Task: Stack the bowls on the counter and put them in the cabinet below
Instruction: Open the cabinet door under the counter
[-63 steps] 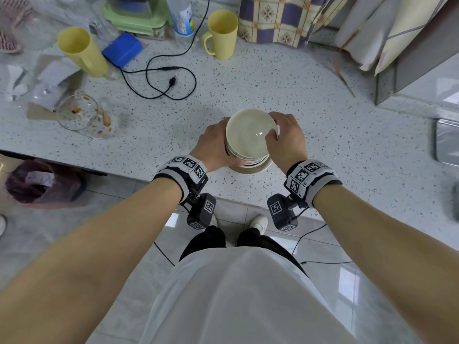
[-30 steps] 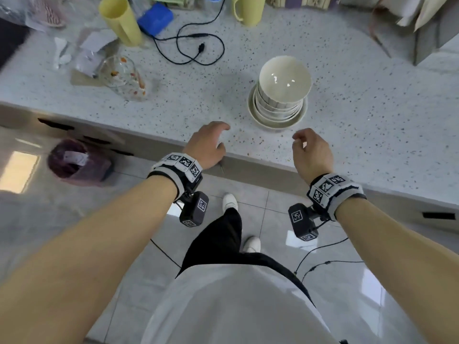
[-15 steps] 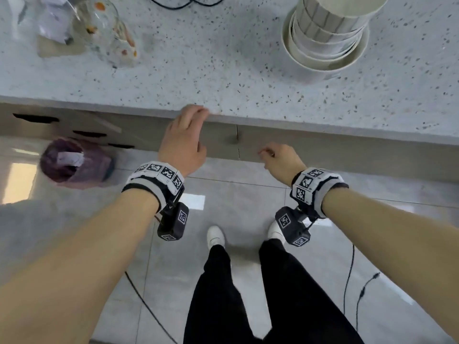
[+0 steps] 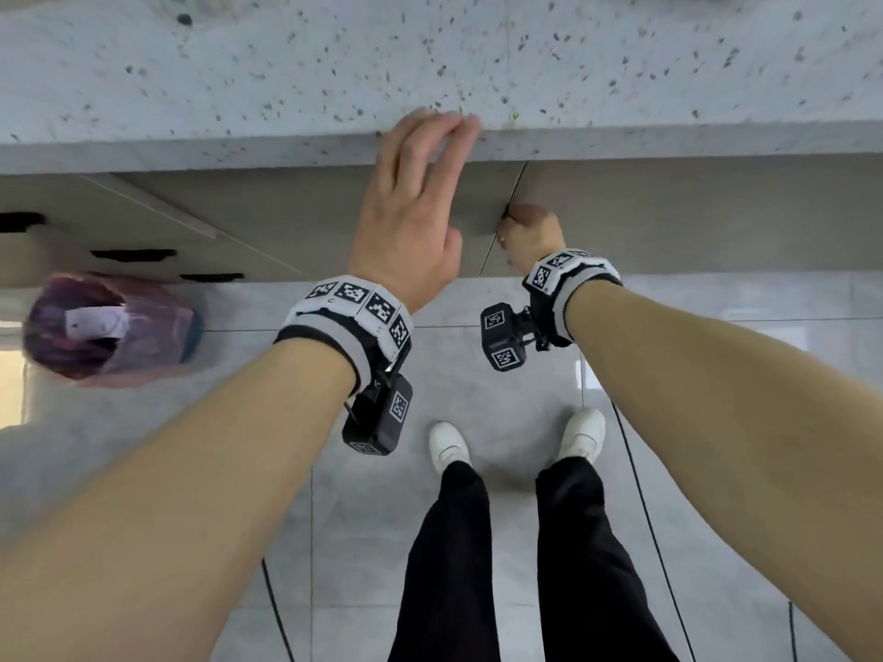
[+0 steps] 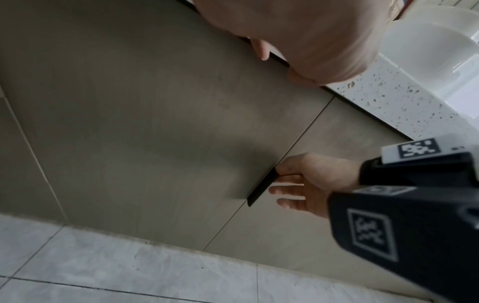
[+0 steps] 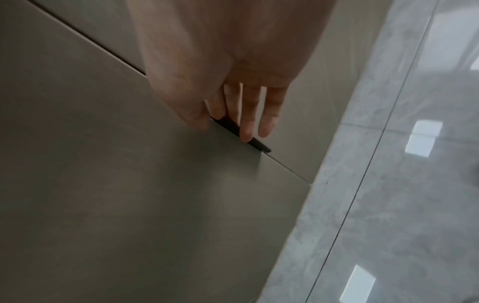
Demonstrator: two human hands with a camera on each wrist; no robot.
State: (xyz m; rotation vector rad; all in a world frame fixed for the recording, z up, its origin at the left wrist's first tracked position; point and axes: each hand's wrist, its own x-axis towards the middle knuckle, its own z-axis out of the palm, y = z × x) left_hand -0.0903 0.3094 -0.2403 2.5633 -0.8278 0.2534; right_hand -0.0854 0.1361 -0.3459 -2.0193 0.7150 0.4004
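Observation:
The stacked white bowls (image 5: 425,53) stand on the speckled counter (image 4: 430,64); only the left wrist view shows them, and they are outside the head view. My left hand (image 4: 411,207) rests on the counter's front edge with straight fingers. Lower down, my right hand (image 4: 530,231) is at the seam between two grey cabinet doors. Its thumb and forefinger pinch the slim black handle (image 6: 255,143) on the edge of the left door (image 5: 155,143). The other fingers lie along the handle (image 5: 261,188). Both doors sit flush and closed.
A bin lined with a purple bag (image 4: 105,327) stands on the floor to the left. More cabinet fronts with black handles (image 4: 134,254) run leftward. Black cables (image 4: 640,494) trail over the grey tiles beside my white shoes (image 4: 446,446).
Both hands let go of the bowl stack and came down. The left settled on the counter edge; the right dropped to the door seam and took the handle. The view tilted toward the floor.

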